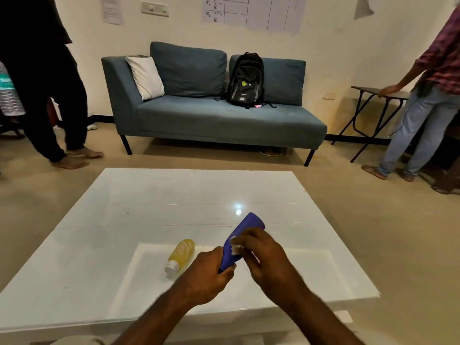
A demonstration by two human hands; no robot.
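Observation:
My left hand [209, 272] grips the lower end of a purple-blue tube [245, 230], which tilts up and away over the white table [149, 207]. Against the tube's side, my right hand [263, 257] pinches a small white wad, perhaps tissue or a peeling label [234, 247]. The cap end of the tube is hidden inside my left fist. A yellow bottle with a white cap [181, 255] lies on its side on the table just left of my hands.
A blue-grey sofa [214, 115] stands beyond the table with a black backpack [246, 79] and a white cushion [145, 77] on it. One person stands at far left [49, 95], another at far right [423, 108] beside a small folding table [373, 93].

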